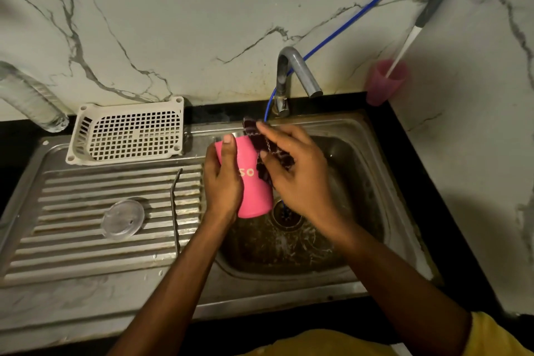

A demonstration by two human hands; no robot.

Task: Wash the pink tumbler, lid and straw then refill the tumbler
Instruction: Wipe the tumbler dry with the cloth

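- Basin (361, 182) takes the right half of the steel sink. The black worktop (419, 182) borders it at the back and right, with the marble wall close behind.
- Free room: over the basin centre and its near rim. The back edge is crowded by the tap (293, 72) and the blue hose (361, 9), which drops past the tap base.
- Pink tumbler (255, 191) is in the air over the basin's left edge, above and left of the drain (286, 215).
- Its long axis is tilted: the steel rim points at the back wall, leaning a little left, and the base points at the near side, down toward the drain.
- Left hand (224, 182) grips the tumbler from the drainboard side, with the thumb up along the body near the rim.
- Right hand (297, 179) pinches a dark scrub cloth (261, 140) against the tumbler's right flank. The cloth reaches past the rim. Dim light, so it may be a scouring pad.
- The hands are close together, with the tumbler between them.
- Drainboard (86, 182): the clear lid (123, 218) lies flat mid-board, and the straw (174, 202) lies along the board's right edge, running back to front with its bent end toward the back.
- A white basket (130, 133) sits at the drainboard's back edge.
- A pink cup (384, 87) sits in the worktop's back right corner with a long-handled tool in it.
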